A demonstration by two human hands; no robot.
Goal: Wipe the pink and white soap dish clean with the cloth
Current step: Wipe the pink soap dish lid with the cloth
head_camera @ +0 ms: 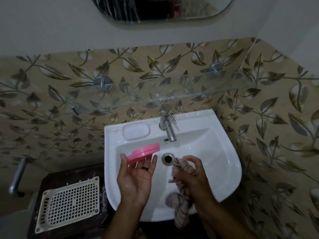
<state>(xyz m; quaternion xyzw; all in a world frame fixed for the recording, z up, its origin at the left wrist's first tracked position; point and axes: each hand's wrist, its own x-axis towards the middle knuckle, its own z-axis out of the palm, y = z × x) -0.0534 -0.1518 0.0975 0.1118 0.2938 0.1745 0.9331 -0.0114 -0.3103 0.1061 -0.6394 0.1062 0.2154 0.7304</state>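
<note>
A pink soap dish point(143, 153) is held over the left part of the white sink point(224, 152), tilted with its underside toward me. My left hand point(136, 176) holds it between thumb and fingertips, palm up. My right hand point(193, 176) grips a striped pinkish-grey cloth point(181, 206) just right of the drain hole point(167, 159). The cloth's loose end hangs down over the sink's front rim. Cloth and dish are apart.
A steel tap point(168, 128) stands at the sink's back, with a moulded soap recess point(135, 131) to its left. A glass shelf point(172, 97) runs along the leaf-patterned tiles above. A cream plastic grid tray point(70, 204) lies on a dark stand at lower left.
</note>
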